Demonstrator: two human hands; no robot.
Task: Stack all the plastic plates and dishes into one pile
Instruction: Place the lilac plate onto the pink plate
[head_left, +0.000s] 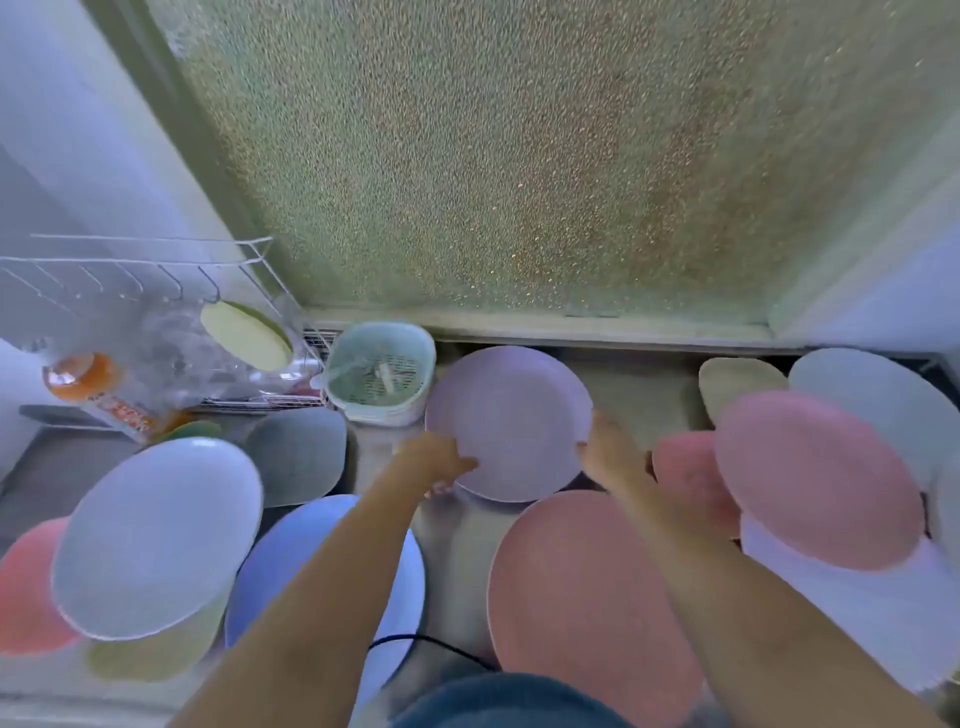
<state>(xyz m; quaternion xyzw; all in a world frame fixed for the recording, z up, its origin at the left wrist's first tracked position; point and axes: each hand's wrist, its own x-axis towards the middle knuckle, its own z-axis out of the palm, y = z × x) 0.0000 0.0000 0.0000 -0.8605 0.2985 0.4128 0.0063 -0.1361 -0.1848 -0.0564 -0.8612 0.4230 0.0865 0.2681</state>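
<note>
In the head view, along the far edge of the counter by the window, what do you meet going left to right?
Orange bottle → wire rack → green strainer basket → purple plate, held by both hands → beige plate → pale plate.

Whole view was motion-blurred. Left hand's (436, 460) fingertips were hidden under the lilac plate (506, 421) rim. Blue plate (291, 551) was largely covered by the forearm. Red plate (26, 587) was cut by the left edge. Orange bottle (98, 387) label was unreadable.

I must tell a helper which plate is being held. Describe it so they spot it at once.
Below the frosted window, right of the mint strainer basket, lies the lilac plate. It alone has the left hand and right hand on its edges.
</note>
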